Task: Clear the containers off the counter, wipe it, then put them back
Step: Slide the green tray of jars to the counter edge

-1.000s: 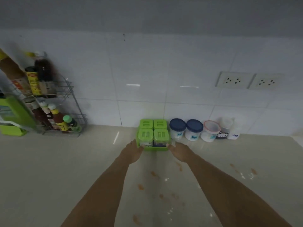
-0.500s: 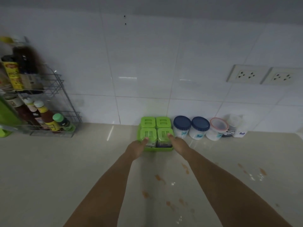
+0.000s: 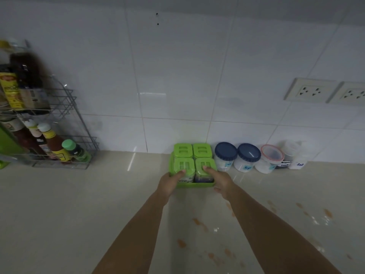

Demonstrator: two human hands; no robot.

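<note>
A green tray (image 3: 194,184) with several green-lidded spice jars (image 3: 192,151) stands against the tiled wall. My left hand (image 3: 169,183) grips the tray's front left corner, thumb on the front left jar's lid. My right hand (image 3: 221,181) grips the front right corner, thumb on the front right lid. To the right of the tray stand two blue-lidded jars (image 3: 226,156) (image 3: 248,157), a red-rimmed clear tub (image 3: 271,158) and a clear labelled container (image 3: 295,155) in a row along the wall.
A wire rack (image 3: 65,135) with sauce bottles stands at the left on the counter. Orange stains and white specks (image 3: 201,224) spot the beige counter in front of me. Two wall sockets (image 3: 310,91) sit at the right.
Both hands have closed in on the tray's front corners and the thumbs now press on the front lids. The view has come nearer to the tray.
</note>
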